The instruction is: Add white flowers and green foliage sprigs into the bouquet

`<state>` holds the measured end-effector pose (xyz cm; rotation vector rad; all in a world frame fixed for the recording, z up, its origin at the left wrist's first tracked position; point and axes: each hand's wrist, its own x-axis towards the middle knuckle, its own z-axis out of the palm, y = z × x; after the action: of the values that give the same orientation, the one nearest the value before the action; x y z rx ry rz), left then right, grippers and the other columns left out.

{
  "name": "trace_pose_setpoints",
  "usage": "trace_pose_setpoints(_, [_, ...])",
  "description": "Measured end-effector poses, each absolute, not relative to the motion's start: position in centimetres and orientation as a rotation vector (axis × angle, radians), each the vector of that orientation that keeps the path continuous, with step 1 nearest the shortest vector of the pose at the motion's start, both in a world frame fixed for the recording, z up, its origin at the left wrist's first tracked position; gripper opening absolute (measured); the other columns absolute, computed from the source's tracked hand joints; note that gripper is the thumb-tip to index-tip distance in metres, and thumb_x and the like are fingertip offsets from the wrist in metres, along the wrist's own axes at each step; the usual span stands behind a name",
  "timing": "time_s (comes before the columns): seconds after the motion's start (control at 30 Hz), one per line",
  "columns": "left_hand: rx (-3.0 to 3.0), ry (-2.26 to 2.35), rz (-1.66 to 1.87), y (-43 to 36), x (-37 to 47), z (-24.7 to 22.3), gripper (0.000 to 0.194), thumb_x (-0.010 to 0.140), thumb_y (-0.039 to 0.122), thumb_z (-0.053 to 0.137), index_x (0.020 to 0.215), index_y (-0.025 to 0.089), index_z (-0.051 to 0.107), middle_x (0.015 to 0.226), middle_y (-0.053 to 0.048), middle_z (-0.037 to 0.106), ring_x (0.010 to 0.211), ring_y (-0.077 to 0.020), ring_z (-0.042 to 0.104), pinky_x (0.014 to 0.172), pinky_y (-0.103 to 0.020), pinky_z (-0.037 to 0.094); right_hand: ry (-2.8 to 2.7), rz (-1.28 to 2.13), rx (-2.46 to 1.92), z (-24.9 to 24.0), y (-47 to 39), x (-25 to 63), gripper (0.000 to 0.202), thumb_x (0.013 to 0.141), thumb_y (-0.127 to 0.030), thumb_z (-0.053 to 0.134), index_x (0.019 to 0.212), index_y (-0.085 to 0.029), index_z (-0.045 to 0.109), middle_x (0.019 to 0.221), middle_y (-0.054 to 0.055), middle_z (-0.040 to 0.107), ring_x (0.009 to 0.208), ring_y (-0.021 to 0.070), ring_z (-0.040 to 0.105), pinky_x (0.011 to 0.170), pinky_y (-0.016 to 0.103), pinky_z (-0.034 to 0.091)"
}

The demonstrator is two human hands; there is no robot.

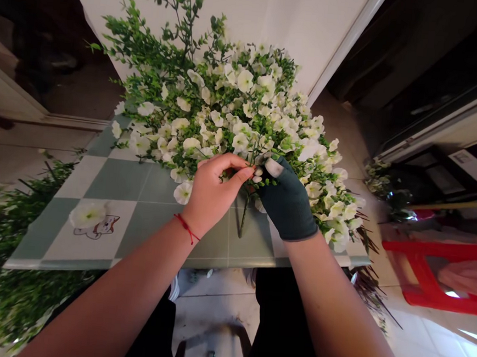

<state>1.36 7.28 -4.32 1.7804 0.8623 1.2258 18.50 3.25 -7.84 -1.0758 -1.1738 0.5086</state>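
Note:
My left hand [221, 182], bare with a red string at the wrist, pinches a thin part of an artificial flower stem [243, 217] between thumb and fingers. My right hand [285, 190] wears a dark fingerless glove and closes around the same stem, its fingertips almost meeting the left ones. Below the hands the stem's green end points down towards me. Small green leaves stick out between the fingers, and what exactly the fingertips pinch is hidden. Right behind lies a big heap of white artificial flowers [245, 81] with green leaves.
The heap rests on a green-and-white checkered table [98, 178]. One loose white flower head [88, 214] lies at the table's left, beside a printed cartoon animal. Leafy green branches [6, 237] crowd the left side. A red plastic stool [417, 269] stands on the floor to the right.

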Motion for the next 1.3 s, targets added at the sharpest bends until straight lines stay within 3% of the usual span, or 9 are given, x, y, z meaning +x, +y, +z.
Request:
trace_pose_setpoints(0.1, [1.653, 0.796, 1.199, 7.3, 1.4, -4.3, 0.008, 0.095, 0.028, 0.081, 0.089, 0.023, 0.08, 0.093, -0.003, 0.083, 0.089, -0.0209, 0.075, 0.086, -0.034, 0.06, -1.149, 0.604, -1.063, -7.2, 3.0, 18.1, 0.032, 0.098, -0.061, 0.076, 0.097, -0.029, 0.079, 0.1, 0.002, 0.078, 0.094, 0.0196, 0.073, 0.096, 0.042, 0.069])
trace_pose_setpoints(0.27, [1.591, 0.748, 1.195, 7.3, 1.4, -4.1, 0.011, 0.092, 0.03, 0.084, 0.084, 0.023, 0.081, 0.088, -0.002, 0.082, 0.087, -0.0201, 0.073, 0.083, -0.033, 0.058, -1.047, 0.823, -1.0, -6.4, 2.9, 17.5, 0.038, 0.094, -0.063, 0.08, 0.091, -0.026, 0.075, 0.088, -0.001, 0.073, 0.079, 0.0152, 0.067, 0.083, 0.035, 0.067])
trace_pose_setpoints(0.47, [1.621, 0.749, 1.23, 7.1, 1.3, -4.0, 0.012, 0.093, 0.028, 0.084, 0.082, 0.022, 0.081, 0.085, -0.001, 0.08, 0.082, -0.0188, 0.071, 0.08, -0.033, 0.055, -1.087, 0.717, -1.09, -6.6, 2.8, 17.6, 0.042, 0.09, -0.066, 0.085, 0.088, -0.025, 0.077, 0.097, 0.002, 0.078, 0.089, 0.0177, 0.069, 0.09, 0.037, 0.067])
trace_pose_setpoints(0.7, [1.679, 0.765, 1.238, 7.0, 1.3, -3.8, 0.012, 0.093, 0.025, 0.085, 0.082, 0.022, 0.082, 0.085, -0.002, 0.081, 0.083, -0.0185, 0.07, 0.082, -0.033, 0.054, -0.993, 0.931, -1.051, -5.7, 2.4, 17.7, 0.034, 0.087, -0.055, 0.09, 0.087, -0.025, 0.075, 0.088, -0.001, 0.07, 0.081, 0.0145, 0.063, 0.08, 0.028, 0.062])
trace_pose_setpoints(0.93, [1.719, 0.756, 1.276, 7.0, 1.5, -3.9, 0.013, 0.092, 0.021, 0.085, 0.08, 0.022, 0.081, 0.085, -0.001, 0.081, 0.084, -0.019, 0.071, 0.086, -0.036, 0.054, -1.207, 0.742, -1.152, -5.1, 1.8, 17.9, 0.031, 0.101, -0.053, 0.077, 0.091, -0.024, 0.075, 0.093, 0.0, 0.068, 0.086, 0.0153, 0.062, 0.083, 0.029, 0.056])
trace_pose_setpoints(1.1, [1.717, 0.761, 1.269, 7.1, 1.6, -4.0, 0.013, 0.092, 0.02, 0.085, 0.08, 0.022, 0.081, 0.085, -0.001, 0.081, 0.085, -0.0193, 0.071, 0.086, -0.037, 0.053, -1.227, 0.718, -1.161, -5.7, 1.9, 18.2, 0.031, 0.102, -0.054, 0.076, 0.092, -0.025, 0.075, 0.097, 0.001, 0.07, 0.09, 0.0162, 0.063, 0.087, 0.03, 0.056])
trace_pose_setpoints(1.3, [1.732, 0.781, 1.258, 7.1, 1.5, -4.1, 0.014, 0.092, 0.021, 0.085, 0.08, 0.023, 0.08, 0.085, 0.0, 0.081, 0.087, -0.0198, 0.071, 0.088, -0.038, 0.052, -1.238, 0.719, -1.139, -5.7, 1.9, 18.2, 0.03, 0.101, -0.053, 0.078, 0.09, -0.025, 0.076, 0.094, 0.001, 0.069, 0.086, 0.0162, 0.062, 0.08, 0.03, 0.057])
